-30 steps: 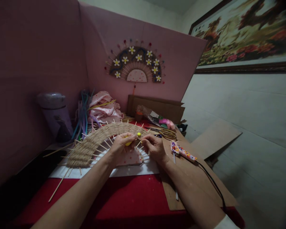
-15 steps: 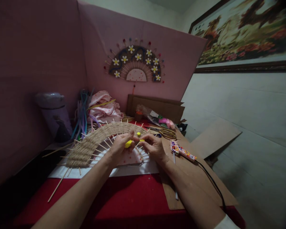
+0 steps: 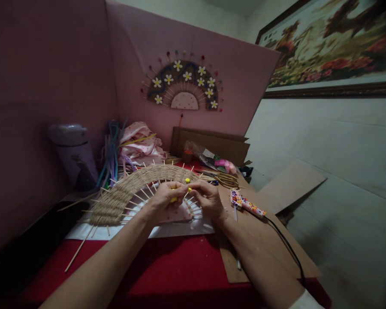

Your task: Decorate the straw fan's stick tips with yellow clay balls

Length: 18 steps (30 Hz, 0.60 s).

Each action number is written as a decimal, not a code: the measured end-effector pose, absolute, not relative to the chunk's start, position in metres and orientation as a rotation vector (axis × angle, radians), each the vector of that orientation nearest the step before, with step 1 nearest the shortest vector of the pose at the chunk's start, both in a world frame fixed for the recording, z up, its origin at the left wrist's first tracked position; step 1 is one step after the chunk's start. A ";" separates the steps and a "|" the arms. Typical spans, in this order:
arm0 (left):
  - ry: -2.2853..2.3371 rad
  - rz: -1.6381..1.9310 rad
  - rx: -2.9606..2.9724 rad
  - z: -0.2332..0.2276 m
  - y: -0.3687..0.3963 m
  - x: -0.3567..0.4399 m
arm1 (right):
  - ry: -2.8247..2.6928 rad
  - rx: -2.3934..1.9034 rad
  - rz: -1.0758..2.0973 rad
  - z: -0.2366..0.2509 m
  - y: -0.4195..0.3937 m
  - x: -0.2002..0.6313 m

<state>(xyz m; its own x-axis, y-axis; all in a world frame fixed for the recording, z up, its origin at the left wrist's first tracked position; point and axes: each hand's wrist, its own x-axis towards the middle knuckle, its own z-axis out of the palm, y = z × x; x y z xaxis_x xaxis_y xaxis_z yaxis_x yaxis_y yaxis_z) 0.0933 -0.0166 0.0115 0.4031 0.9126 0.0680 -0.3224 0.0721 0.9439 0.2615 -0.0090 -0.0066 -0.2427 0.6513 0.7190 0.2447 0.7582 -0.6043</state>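
Note:
My left hand [image 3: 163, 198] is closed around a soft yellow lump of clay [image 3: 173, 199], mostly hidden by the fingers. My right hand [image 3: 209, 200] meets it fingertip to fingertip, pinching a small yellow clay piece [image 3: 189, 189]. Both hands are over the right part of a woven twine fan [image 3: 116, 205] with thin wooden sticks poking out along its edges. Just beyond the fingertips, a round yellow dot [image 3: 187, 180] sits on the weave. Under the hands is a pink dotted cloth half-circle [image 3: 176, 214], partly covered.
A flowered glue gun [image 3: 247, 205] with a black cord lies on brown board [image 3: 263, 240] at right. Scissors [image 3: 227, 179] and a plastic bag lie behind. Pipe cleaners [image 3: 113, 150], crumpled pink cloth [image 3: 141, 143] and a lilac bottle [image 3: 75, 159] stand back left. A finished fan [image 3: 188, 86] hangs behind.
My left thumb has come down from a raised position, and the fingertips of both hands are now together at the small yellow piece. The yellow lump shows less.

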 end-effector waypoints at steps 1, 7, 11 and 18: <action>0.654 1.021 1.124 0.012 -0.017 0.093 | -1.804 -0.690 0.436 -0.006 -0.009 0.261; 0.704 0.987 1.145 0.011 -0.018 0.094 | -1.746 -0.648 0.441 -0.007 -0.010 0.261; 0.714 1.035 1.148 0.009 -0.017 0.094 | -1.781 -0.681 0.447 -0.005 -0.011 0.260; 0.718 0.996 1.174 0.009 -0.018 0.096 | -1.777 -0.682 0.442 -0.001 -0.013 0.259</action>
<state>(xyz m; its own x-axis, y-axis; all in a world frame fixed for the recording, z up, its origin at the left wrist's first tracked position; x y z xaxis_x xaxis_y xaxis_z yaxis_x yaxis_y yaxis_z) 0.0955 -0.0181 0.0092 0.4109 0.9109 0.0373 -0.2521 0.0742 0.9649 0.2588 -0.0131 -0.0007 -0.2065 0.6457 0.7352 0.2260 0.7625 -0.6062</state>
